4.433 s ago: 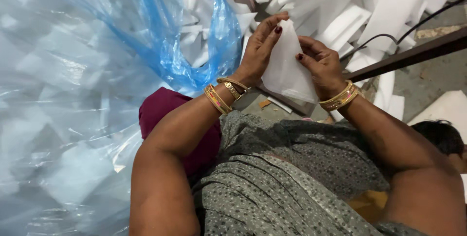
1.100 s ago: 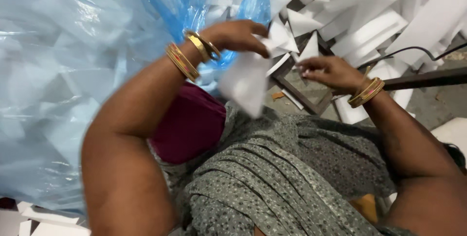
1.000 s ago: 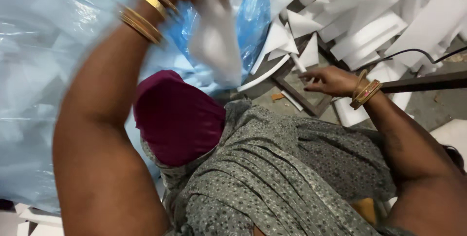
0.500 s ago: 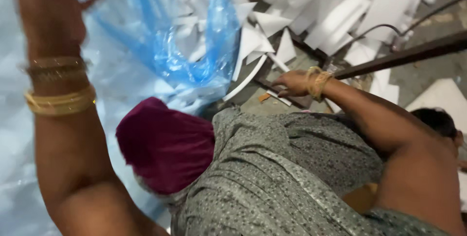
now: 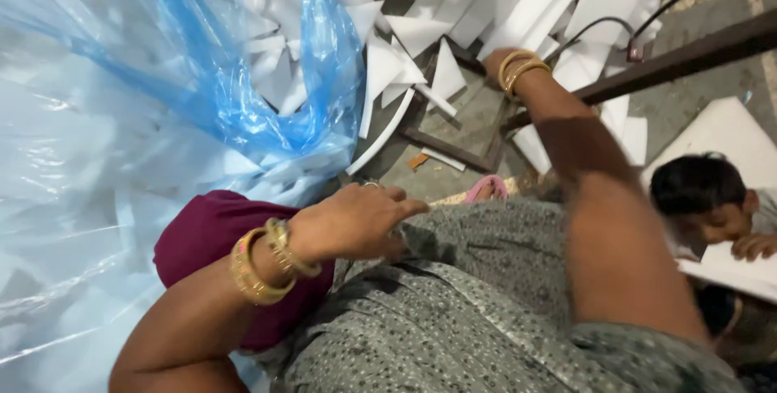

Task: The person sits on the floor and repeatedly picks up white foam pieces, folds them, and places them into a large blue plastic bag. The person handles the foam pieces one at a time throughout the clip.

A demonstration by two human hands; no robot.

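over the lap, the left hand (image 5: 352,221) rests on grey patterned cloth (image 5: 453,312), fingers loosely spread and pointing right, grip empty, nothing held. gold bangles (image 5: 259,262) on its wrist. just under the wrist, a maroon fabric bundle (image 5: 214,247), touching the forearm.

right arm stretched forward and up. right hand (image 5: 495,61) mostly hidden behind its own gold bangles and the wrist; it is down among the white foam offcuts (image 5: 518,4). whether its grip is closed on a piece cannot be told from this view.

foam offcuts: a heap across the top of the frame on the floor, flat strips and triangles, some lying against a dark metal frame (image 5: 680,57). a black cable (image 5: 599,29) runs over them.

left side: a large clear-blue plastic bag (image 5: 162,93), with white foam pieces visible through it; it lies just beside the maroon bundle.

lower right: another person (image 5: 700,195), head low, a hand on a white sheet (image 5: 745,267).
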